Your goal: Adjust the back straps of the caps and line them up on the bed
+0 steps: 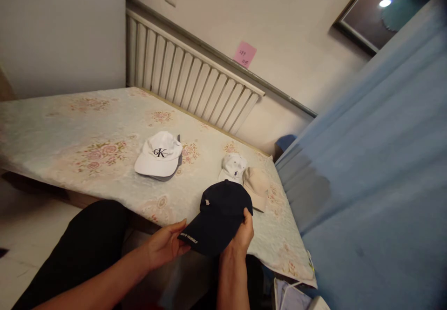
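Note:
Between my two hands is a dark navy baseball cap [223,214], with a small emblem on its front and pale lettering along the brim edge. My left hand [167,245] pinches the brim at its left end, thumb above and fingers below. My right hand [242,233] grips the cap's right side near the back, its fingers partly hidden behind it. Just beyond the cap lie a white cap [233,166] with a small dark logo and a beige cap [256,186]. Farther left sits a white cap with black letters [162,154], a grey cap partly showing beneath it.
A flower-patterned cloth [115,165] covers the table before me. Behind it are a white radiator [195,77] and a wall with a pink note [245,54]. A blue curtain [366,170] hangs on the right. Bags or cloth items [291,296] sit below the table's right corner.

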A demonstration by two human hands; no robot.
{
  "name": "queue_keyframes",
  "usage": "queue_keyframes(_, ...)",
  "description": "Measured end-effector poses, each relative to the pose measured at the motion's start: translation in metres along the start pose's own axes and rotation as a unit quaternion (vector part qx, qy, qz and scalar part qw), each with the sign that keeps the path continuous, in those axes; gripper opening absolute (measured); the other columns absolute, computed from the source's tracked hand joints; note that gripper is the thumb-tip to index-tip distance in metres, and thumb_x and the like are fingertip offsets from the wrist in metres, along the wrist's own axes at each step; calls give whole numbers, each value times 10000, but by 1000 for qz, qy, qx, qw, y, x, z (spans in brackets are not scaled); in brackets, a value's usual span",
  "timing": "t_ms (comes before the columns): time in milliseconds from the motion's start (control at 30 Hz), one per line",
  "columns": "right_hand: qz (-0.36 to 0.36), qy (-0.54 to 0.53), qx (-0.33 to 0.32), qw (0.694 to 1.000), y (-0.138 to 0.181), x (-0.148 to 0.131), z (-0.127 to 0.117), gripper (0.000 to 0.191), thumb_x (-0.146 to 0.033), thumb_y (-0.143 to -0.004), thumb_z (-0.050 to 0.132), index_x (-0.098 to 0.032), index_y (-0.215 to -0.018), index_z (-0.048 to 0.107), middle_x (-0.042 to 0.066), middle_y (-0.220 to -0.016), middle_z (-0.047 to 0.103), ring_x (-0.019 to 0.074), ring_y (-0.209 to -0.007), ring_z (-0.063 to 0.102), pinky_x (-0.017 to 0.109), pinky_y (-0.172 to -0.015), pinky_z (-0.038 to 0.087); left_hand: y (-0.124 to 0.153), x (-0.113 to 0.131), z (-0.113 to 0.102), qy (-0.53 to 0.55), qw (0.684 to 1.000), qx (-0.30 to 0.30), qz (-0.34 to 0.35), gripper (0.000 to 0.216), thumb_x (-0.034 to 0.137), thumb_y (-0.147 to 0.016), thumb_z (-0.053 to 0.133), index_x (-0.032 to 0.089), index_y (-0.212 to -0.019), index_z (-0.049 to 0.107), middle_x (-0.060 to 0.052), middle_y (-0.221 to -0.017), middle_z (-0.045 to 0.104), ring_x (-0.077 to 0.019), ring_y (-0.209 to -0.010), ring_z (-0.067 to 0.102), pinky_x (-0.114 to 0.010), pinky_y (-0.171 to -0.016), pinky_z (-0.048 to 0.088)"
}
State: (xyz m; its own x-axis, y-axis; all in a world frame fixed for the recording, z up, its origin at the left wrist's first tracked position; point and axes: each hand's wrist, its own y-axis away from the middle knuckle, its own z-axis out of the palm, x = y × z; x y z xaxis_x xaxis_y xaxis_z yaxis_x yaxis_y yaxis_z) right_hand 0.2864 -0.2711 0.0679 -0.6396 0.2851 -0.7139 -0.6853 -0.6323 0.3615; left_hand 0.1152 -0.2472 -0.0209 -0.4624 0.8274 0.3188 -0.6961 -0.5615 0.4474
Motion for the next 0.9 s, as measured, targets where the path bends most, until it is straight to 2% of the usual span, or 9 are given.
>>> queue_keyframes(133, 27, -21, -17, 999, 2, -2, 0, 393, -310, -754, 637, -125, -1099, 673, 64, -992, 762, 224, -966, 709, 380, -941, 537, 1, 2, 1, 7, 1000, 3, 4, 114, 202, -802, 686, 107, -864, 678, -54, -752, 744, -186, -744, 710, -262, -759, 533)
queue_keyframes(300, 49, -15, -36, 998, 4, -3, -3, 373, -320, -758, 628, -144, -1082, 688, 61, -976, 766, 230, -957, 710, 398, -938, 533, 5, 5, 9, -3, 1000, 11, -1, 95, 177, -828, 653, 93, -836, 696, -62, -732, 750, -165, -671, 699, -242, -677, 524)
queue_keyframes(400, 59, -4, -54, 997, 4, -4, -5, 385, -354, -768, 617, -149, -1085, 692, 68, -964, 767, 228, -976, 705, 393, -940, 526, 6, 5, 9, -14, 1000, 13, 7, 55, 144, -805, 668, 102, -809, 705, -47, -719, 748, -154, -636, 685, -235, -647, 511)
queue_keyframes(500, 66, 10, -91, 994, 3, -5, -6, 444, -453, -791, 584, -154, -1101, 694, 92, -986, 761, 242, -1006, 695, 419, -943, 515, 6, 4, 8, -21, 1000, -13, 14, 35, 130, -778, 690, 104, -796, 707, -39, -709, 739, -149, -630, 674, -236, -649, 504)
queue_keyframes(667, 60, 32, -135, 989, 4, -4, -8, 590, -621, -815, 450, -178, -1114, 700, 117, -1030, 748, 261, -1038, 679, 473, -946, 489, 7, 3, 13, -21, 1000, -10, 20, 33, 126, -784, 688, 101, -794, 706, -42, -722, 733, -144, -640, 673, -228, -636, 503)
queue_keyframes(833, 47, 9, -207, 977, 13, 3, -1, 556, -597, -830, 441, -206, -1140, 687, 99, -1147, 710, 242, -1104, 639, 468, -996, 452, 7, 4, 20, -9, 999, -7, 32, 30, 139, -773, 700, 109, -777, 696, -35, -706, 724, -152, -659, 679, -232, -647, 517)
queue_keyframes(900, 7, 25, -214, 977, 15, 7, 2, 497, -552, -864, 441, -213, -1137, 682, 93, -1160, 697, 228, -1107, 626, 453, -994, 457, 7, 3, 21, -12, 999, -4, 30, 33, 142, -775, 697, 112, -787, 695, -26, -692, 718, -150, -659, 677, -233, -651, 519)
